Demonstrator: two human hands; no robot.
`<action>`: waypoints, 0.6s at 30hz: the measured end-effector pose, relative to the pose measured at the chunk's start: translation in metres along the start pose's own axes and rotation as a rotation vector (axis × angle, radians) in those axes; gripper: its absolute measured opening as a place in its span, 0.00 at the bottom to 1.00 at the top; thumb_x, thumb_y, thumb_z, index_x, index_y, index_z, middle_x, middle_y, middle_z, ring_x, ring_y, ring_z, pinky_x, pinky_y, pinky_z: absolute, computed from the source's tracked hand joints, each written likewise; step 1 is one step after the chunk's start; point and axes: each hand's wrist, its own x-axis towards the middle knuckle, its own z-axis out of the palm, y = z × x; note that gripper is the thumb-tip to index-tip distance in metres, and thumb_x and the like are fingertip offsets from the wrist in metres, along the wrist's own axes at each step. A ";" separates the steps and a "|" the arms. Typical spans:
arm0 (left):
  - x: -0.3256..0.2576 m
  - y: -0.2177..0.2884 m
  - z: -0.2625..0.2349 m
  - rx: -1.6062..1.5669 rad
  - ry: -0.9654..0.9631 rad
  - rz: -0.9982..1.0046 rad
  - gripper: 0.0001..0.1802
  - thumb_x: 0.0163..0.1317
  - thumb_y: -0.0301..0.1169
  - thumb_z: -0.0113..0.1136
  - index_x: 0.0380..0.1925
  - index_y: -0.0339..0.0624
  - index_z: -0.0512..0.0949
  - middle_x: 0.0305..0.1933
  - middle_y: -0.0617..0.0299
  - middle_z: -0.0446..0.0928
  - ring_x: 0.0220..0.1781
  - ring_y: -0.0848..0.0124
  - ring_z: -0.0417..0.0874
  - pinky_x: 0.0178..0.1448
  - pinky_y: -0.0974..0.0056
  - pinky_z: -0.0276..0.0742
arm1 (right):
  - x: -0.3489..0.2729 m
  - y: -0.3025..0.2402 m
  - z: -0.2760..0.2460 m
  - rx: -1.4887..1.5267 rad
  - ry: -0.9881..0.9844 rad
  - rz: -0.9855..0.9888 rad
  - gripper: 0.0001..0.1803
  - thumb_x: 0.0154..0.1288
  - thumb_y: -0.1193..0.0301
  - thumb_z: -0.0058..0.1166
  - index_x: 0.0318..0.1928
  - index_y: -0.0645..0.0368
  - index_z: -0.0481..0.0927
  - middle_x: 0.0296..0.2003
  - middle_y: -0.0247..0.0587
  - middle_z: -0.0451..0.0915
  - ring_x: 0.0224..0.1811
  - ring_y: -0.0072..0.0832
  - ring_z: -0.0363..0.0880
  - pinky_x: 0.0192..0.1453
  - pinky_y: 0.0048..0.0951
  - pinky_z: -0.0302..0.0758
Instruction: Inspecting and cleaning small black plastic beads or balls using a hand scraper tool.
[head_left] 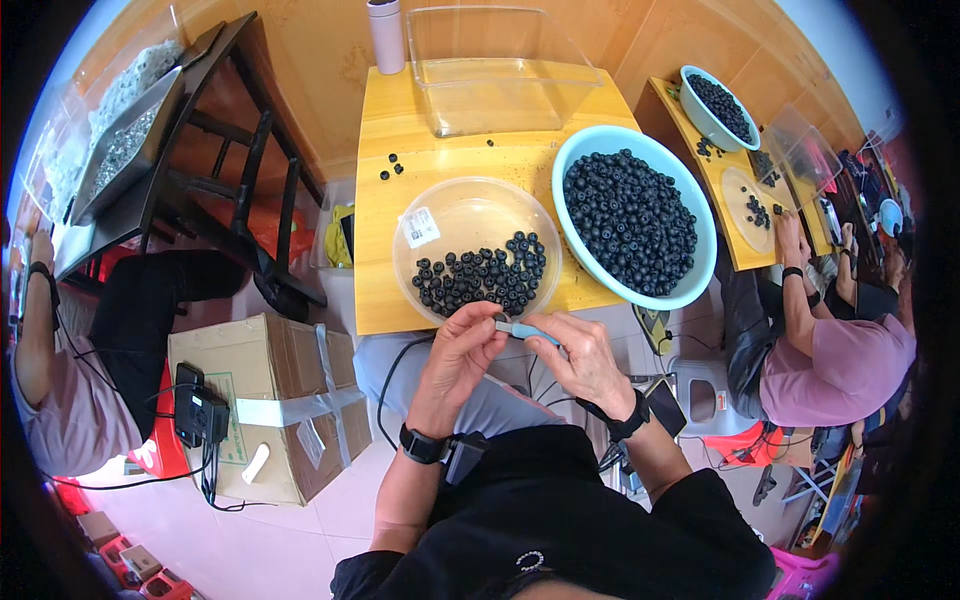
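Note:
Near the table's front edge, my left hand (458, 350) pinches a small dark round piece (500, 318) between its fingertips, partly hidden by them. Closed around a light-blue-handled tool (524, 331), my right hand (585, 355) brings its tip up to that piece; the blade or tip is too small to make out. Just beyond my hands lies a round shallow clear plastic dish (475, 205) with many small black round parts (485, 278), some showing a hole. To its right, a light blue bowl (706, 255) is heaped with the same kind of parts (635, 220).
A clear rectangular bin (500, 105) and a pink bottle (387, 38) stand at the table's back. Loose black parts (393, 165) lie at the left. A taped cardboard box (235, 370) is on the floor. People work at both sides; another blue bowl (690, 95) is at right.

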 end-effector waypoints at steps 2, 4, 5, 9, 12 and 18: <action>-0.001 0.000 0.001 0.003 -0.013 -0.006 0.11 0.59 0.23 0.55 0.43 0.36 0.74 0.39 0.55 0.77 0.35 0.74 0.80 0.41 0.74 0.80 | 0.000 0.001 0.000 -0.004 0.002 -0.006 0.09 0.57 0.70 0.55 0.37 0.60 0.79 0.27 0.46 0.79 0.25 0.42 0.78 0.27 0.35 0.73; -0.001 0.001 0.004 -0.025 -0.004 -0.015 0.10 0.57 0.21 0.56 0.40 0.36 0.74 0.34 0.60 0.78 0.33 0.74 0.82 0.39 0.74 0.81 | -0.001 0.001 0.000 -0.006 0.001 -0.014 0.09 0.57 0.70 0.55 0.37 0.60 0.79 0.27 0.45 0.79 0.25 0.41 0.78 0.27 0.35 0.73; -0.001 0.001 0.004 -0.026 -0.004 -0.013 0.10 0.57 0.21 0.56 0.40 0.36 0.74 0.34 0.60 0.78 0.33 0.74 0.82 0.39 0.74 0.81 | -0.001 0.001 -0.001 -0.014 -0.007 -0.003 0.09 0.57 0.70 0.55 0.38 0.60 0.79 0.27 0.45 0.79 0.25 0.41 0.78 0.27 0.35 0.73; -0.001 0.002 0.003 -0.008 -0.013 -0.044 0.08 0.57 0.21 0.57 0.38 0.38 0.74 0.33 0.60 0.78 0.33 0.74 0.82 0.38 0.74 0.81 | -0.001 -0.001 -0.001 -0.016 -0.010 -0.013 0.10 0.57 0.69 0.55 0.38 0.60 0.79 0.27 0.45 0.79 0.25 0.41 0.78 0.27 0.35 0.73; -0.001 0.001 0.001 0.004 -0.041 -0.060 0.07 0.57 0.22 0.57 0.37 0.38 0.74 0.33 0.60 0.78 0.32 0.75 0.82 0.38 0.75 0.81 | -0.002 -0.001 -0.002 -0.037 -0.020 -0.023 0.10 0.57 0.69 0.55 0.39 0.60 0.79 0.28 0.45 0.79 0.25 0.41 0.78 0.27 0.35 0.73; -0.002 0.004 0.004 -0.013 -0.093 -0.097 0.06 0.57 0.22 0.57 0.36 0.38 0.74 0.33 0.60 0.78 0.32 0.75 0.81 0.37 0.75 0.80 | -0.004 0.008 -0.002 -0.017 -0.012 -0.090 0.11 0.58 0.69 0.55 0.38 0.62 0.79 0.29 0.46 0.79 0.27 0.41 0.79 0.29 0.35 0.74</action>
